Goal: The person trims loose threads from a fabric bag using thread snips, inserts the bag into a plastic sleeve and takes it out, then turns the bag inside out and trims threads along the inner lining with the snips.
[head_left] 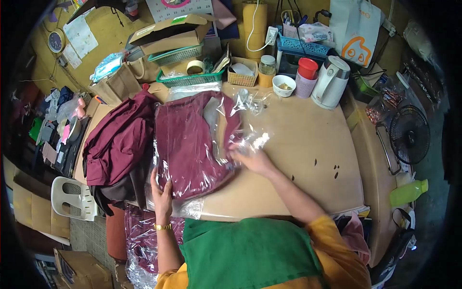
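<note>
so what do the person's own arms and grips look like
The orange-yellow sleeves look plain and reach about to the elbows, leaving the forearms bare. A gold-coloured band circles the left wrist; watch or bracelet, I can't tell. The left grip and the blurred right grip wear no gloves.

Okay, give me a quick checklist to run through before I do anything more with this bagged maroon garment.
1. Maroon garment under clear plastic bag: ok, the film shines over it.
2. Bag smooth: not ok, the film is crumpled on the right side.
3. Left hand at the bag's lower left edge: ok.
4. Right hand gripping the film: cannot tell, it is blurred at the bag's right side.
5. Bag closed or sealed: cannot tell, no seal can be made out.
6. White kettle upright and apart from the bag: ok, it stands at the back right of the table.
</note>
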`<move>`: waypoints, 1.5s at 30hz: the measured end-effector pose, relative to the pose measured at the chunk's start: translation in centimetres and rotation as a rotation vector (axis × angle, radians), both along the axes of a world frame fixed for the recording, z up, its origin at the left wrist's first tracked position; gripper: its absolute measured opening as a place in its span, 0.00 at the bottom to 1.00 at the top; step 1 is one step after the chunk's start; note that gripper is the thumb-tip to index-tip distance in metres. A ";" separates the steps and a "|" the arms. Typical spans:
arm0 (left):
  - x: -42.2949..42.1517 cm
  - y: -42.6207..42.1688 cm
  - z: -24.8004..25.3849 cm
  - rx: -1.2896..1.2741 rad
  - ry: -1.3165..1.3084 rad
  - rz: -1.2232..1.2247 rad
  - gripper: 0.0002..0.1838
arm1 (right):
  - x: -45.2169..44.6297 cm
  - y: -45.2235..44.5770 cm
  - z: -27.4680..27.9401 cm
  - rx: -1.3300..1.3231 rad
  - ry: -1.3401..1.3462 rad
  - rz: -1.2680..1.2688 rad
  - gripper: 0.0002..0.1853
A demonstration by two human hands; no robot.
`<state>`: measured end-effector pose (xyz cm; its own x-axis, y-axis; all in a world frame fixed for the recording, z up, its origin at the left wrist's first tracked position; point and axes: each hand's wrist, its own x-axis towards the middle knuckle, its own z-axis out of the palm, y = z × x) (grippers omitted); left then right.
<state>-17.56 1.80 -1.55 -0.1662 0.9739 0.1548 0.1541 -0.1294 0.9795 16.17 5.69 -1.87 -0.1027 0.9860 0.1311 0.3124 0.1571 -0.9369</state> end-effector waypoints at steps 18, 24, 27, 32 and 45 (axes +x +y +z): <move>-1.8 -3.9 10.8 -0.154 1.036 0.064 0.26 | 25.1 -16.3 1.9 -0.315 0.174 -0.601 0.15; 7.4 5.6 6.3 0.205 1.002 -0.254 0.37 | 16.1 -1.1 1.8 -0.434 0.407 -0.191 0.42; 9.8 7.5 0.6 0.093 1.226 -0.161 0.40 | 12.7 1.8 1.9 -0.423 0.276 -0.030 0.41; 8.4 5.7 0.0 0.094 1.298 -0.143 0.38 | 21.8 -2.5 3.8 -0.155 0.626 -0.671 0.07; 9.2 5.4 0.0 0.157 1.302 -0.072 0.34 | 18.8 5.5 2.6 -0.339 0.398 0.013 0.30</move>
